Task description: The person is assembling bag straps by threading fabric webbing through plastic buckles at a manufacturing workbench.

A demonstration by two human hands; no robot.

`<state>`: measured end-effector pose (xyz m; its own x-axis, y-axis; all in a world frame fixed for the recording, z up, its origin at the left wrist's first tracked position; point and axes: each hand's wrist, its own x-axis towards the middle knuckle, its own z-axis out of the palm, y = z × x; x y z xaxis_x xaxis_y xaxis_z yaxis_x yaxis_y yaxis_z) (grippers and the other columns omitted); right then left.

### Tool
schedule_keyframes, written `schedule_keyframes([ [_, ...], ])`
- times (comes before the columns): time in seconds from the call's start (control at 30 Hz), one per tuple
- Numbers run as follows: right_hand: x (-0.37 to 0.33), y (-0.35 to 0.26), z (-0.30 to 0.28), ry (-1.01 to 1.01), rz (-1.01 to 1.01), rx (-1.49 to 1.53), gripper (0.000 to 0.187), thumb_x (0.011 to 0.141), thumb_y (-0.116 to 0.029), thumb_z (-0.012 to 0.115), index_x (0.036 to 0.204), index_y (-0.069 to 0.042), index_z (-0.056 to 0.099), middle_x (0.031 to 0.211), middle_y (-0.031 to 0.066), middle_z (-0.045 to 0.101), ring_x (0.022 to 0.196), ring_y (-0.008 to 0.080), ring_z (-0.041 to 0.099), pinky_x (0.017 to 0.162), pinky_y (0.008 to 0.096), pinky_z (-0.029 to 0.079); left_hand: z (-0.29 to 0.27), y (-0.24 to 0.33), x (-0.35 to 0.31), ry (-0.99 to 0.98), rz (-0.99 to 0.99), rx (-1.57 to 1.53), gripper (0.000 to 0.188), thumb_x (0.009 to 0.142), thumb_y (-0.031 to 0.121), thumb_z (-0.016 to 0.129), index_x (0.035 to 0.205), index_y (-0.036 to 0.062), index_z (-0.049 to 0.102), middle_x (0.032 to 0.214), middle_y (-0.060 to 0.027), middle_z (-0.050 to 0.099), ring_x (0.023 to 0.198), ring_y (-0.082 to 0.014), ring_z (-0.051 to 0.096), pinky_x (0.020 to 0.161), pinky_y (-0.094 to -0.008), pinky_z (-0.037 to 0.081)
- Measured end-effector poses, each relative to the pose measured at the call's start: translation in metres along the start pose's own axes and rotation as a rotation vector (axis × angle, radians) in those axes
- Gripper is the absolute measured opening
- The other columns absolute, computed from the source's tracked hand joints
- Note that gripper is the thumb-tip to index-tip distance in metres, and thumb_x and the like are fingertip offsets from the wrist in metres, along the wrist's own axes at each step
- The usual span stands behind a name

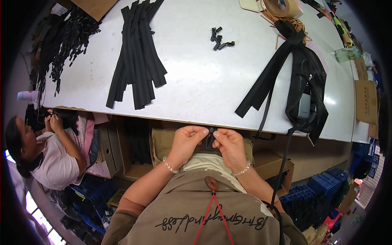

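Observation:
Just below the table's front edge, my left hand (188, 142) and my right hand (231, 145) meet with thumbs and fingers pinched. Between them is a small dark strip-like piece (209, 138), partly covered by the fingertips; its exact kind cannot be made out. On the white table (183, 90) ahead lies a little cluster of small black pieces (216, 40). A fanned bundle of flat black straps (136, 57) rests to the left of it. To the right are a wide black strap (261, 83) and a black mesh bag (300, 77) with a grey device (304, 107) in it.
At far left hangs a heap of black cords with small ends (75, 36). A person (57, 159) sits at the left, hands raised at the table edge. A tape roll (283, 7) and tan cords stand at the back right. A black cable (283, 163) runs down beside my right arm.

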<state>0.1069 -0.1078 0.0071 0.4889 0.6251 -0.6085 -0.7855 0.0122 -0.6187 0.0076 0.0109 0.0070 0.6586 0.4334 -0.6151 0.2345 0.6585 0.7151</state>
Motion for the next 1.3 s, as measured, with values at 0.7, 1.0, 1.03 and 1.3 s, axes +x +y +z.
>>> schedule_keyframes([
  [0.7,0.003,0.004,0.012,0.099,0.034,0.246,0.003,0.084,-0.004,0.059,0.087,-0.002,0.059,0.076,0.0014,0.058,0.06,0.0076,0.051,0.059,0.0226,0.045,0.017,-0.015,0.003,0.122,0.095,-0.242,0.006,0.084,0.003,0.06,0.089,-0.0012,0.061,0.086,-0.0037,0.064,0.076,-0.0061,0.057,0.068,-0.0189,0.046],
  [1.0,-0.014,-0.01,0.011,-0.172,-0.187,-0.028,0.009,0.081,0.007,0.057,0.089,0.003,0.058,0.085,0.0067,0.056,0.075,0.0118,0.056,0.067,0.0238,0.048,0.006,0.006,-0.017,-0.032,0.392,0.001,0.011,0.077,-0.007,0.063,0.087,-0.0028,0.062,0.086,-0.0073,0.064,0.078,-0.0108,0.059,0.07,-0.0232,0.049],
  [1.03,-0.015,-0.011,0.011,-0.237,-0.31,-0.067,0.012,0.079,0.01,0.057,0.09,0.004,0.057,0.089,0.0082,0.055,0.077,0.013,0.057,0.069,0.0243,0.049,0.005,0.008,-0.017,-0.062,0.495,0.071,0.011,0.076,-0.007,0.064,0.086,-0.0022,0.062,0.086,-0.0083,0.064,0.079,-0.0128,0.059,0.07,-0.0241,0.049],
  [1.3,-0.018,-0.015,0.011,-0.29,-0.483,-0.197,0.014,0.078,0.012,0.058,0.09,0.004,0.058,0.095,0.0102,0.053,0.078,0.0136,0.057,0.071,0.0244,0.049,0.003,0.013,-0.019,-0.108,0.77,0.281,0.012,0.072,-0.009,0.064,0.08,-0.0008,0.062,0.085,-0.0088,0.064,0.08,-0.0184,0.06,0.071,-0.0272,0.049],
])
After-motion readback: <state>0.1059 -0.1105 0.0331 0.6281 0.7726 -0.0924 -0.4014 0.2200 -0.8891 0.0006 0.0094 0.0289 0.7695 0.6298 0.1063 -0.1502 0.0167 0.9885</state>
